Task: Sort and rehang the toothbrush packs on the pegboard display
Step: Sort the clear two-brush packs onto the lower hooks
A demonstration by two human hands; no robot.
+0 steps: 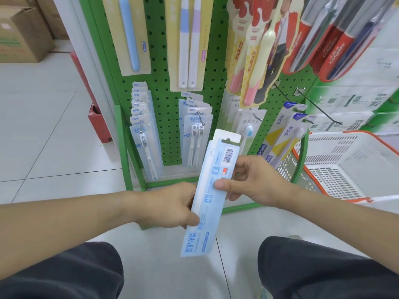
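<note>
A long pale-blue toothbrush pack, back side up with its barcode showing, is held in front of the green pegboard. My left hand grips its lower half and my right hand pinches its middle from the right. The pack's hang tab points up toward the board. On the bottom row hang several matching clear packs on a left hook and more on a middle hook. To the right hang a blue-headed brush pack and yellow-and-white packs.
Larger toothbrush packs hang on the upper rows, red ones at top right. A bare hook sticks out at the right. A white basket with an orange rim stands on the floor to the right. Cardboard boxes sit far left. My knees are below.
</note>
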